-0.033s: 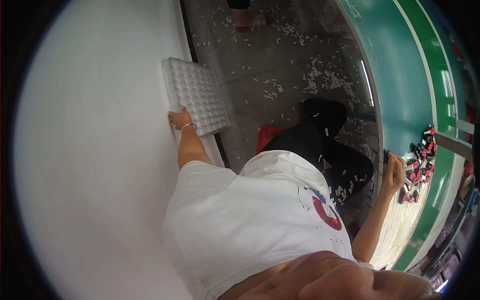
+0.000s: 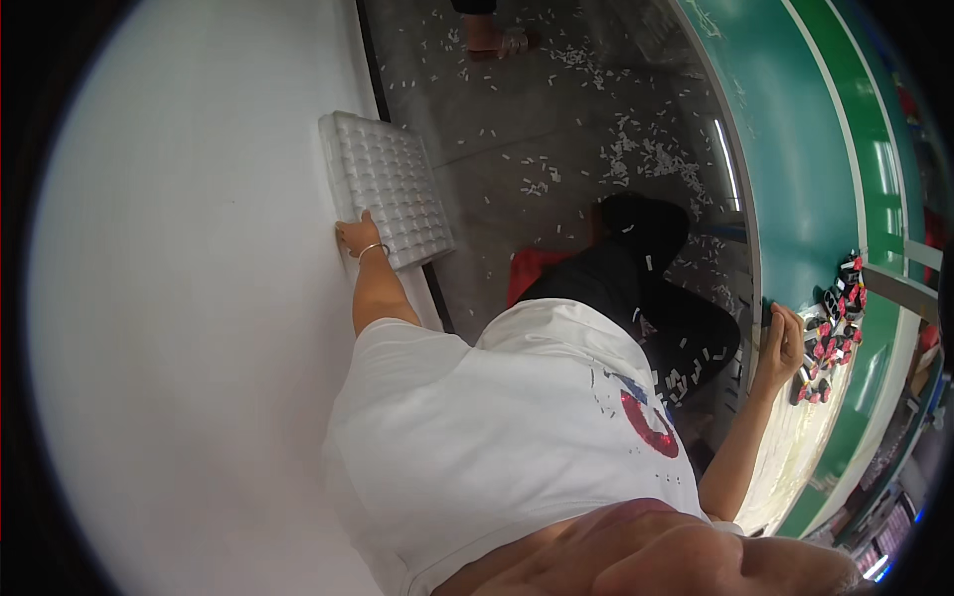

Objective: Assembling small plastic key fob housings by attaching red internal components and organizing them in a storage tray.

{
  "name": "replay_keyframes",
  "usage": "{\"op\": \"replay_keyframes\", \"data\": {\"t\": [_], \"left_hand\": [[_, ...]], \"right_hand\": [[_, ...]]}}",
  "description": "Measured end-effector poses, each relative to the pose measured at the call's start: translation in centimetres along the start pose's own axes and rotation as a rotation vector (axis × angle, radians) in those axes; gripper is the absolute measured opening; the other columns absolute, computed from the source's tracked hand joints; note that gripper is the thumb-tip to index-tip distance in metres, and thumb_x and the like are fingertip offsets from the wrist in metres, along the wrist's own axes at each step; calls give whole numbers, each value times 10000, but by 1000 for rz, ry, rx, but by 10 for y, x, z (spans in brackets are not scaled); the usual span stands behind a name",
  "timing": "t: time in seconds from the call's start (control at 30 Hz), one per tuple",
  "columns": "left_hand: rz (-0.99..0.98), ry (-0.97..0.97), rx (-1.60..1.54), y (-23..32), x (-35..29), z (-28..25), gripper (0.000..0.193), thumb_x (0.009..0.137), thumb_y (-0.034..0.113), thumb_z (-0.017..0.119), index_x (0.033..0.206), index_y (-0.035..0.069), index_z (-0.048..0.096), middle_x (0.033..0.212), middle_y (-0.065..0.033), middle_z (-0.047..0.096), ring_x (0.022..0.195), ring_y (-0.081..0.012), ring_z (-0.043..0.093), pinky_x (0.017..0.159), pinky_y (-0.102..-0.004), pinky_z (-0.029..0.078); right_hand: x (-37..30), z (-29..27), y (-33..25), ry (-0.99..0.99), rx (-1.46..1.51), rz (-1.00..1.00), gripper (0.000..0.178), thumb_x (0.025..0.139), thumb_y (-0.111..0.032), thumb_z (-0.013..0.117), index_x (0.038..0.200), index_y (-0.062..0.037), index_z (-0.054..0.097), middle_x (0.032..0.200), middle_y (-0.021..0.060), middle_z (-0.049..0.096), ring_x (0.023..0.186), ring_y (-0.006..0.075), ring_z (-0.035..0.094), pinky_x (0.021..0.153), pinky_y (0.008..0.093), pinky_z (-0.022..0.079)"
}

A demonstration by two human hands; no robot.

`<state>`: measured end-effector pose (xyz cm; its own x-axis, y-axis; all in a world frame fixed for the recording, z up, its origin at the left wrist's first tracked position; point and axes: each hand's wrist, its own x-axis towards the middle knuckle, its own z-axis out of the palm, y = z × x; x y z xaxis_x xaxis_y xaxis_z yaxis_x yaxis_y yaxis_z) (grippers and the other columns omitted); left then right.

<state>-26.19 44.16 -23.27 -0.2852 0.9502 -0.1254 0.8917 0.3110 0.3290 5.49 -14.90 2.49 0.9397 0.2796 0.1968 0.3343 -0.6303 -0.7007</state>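
Observation:
A pale, translucent plastic tray (image 2: 383, 179) with rows of moulded pockets lies at the left, at the edge of the white surface. It looks like several trays stacked together. My left hand (image 2: 358, 236) grips its near corner, fingers at the side and thumb on top. Far to the right, my right hand (image 2: 784, 340) is at the edge of the green work table, its fingers curled together. Whatever those fingers may hold is too small to make out. Just beside that hand is a heap of small black and red parts (image 2: 823, 346), some with white bits.
The white surface (image 2: 189, 298) fills the left. Small white scraps (image 2: 646, 159) litter the dark grey floor (image 2: 467, 179) and my black trousers (image 2: 596, 273). Something red (image 2: 532, 268) shows beside my legs. A person's foot (image 2: 484, 38) is at the far edge. Green table (image 2: 795, 149) runs along the right.

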Motion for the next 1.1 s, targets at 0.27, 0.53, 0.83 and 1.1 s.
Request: {"op": "replay_keyframes", "data": {"t": [0.27,0.53,0.83,1.1], "left_hand": [[406,-193,169,21,-23,21,683,676,471,798,1157,34,588,1249,-192,577,1136,-356,560,912,-478,465],[479,-576,-292,63,-88,76,346,737,319,779,666,1,664,637,-144,649,650,-294,654,627,-393,479],[521,-654,-795,125,-115,38,301,856,217,717,712,-17,594,628,7,511,592,-81,403,546,-276,363],[361,-892,-1211,181,-228,-39,248,923,179,659,728,45,584,668,77,455,615,-19,343,537,-214,280]], "right_hand": [[11,8,-10,48,-88,28,143,940,-81,599,935,22,698,880,56,632,798,126,563,727,249,446],[9,13,-13,57,-139,-19,126,934,-70,603,919,19,691,859,53,628,785,118,565,721,233,446],[24,128,-108,-505,500,47,208,969,-120,560,1071,20,675,885,35,607,813,94,586,735,211,468],[26,247,-116,-769,540,198,499,886,-303,703,1259,2,579,1008,67,667,893,111,593,782,256,478]]}}
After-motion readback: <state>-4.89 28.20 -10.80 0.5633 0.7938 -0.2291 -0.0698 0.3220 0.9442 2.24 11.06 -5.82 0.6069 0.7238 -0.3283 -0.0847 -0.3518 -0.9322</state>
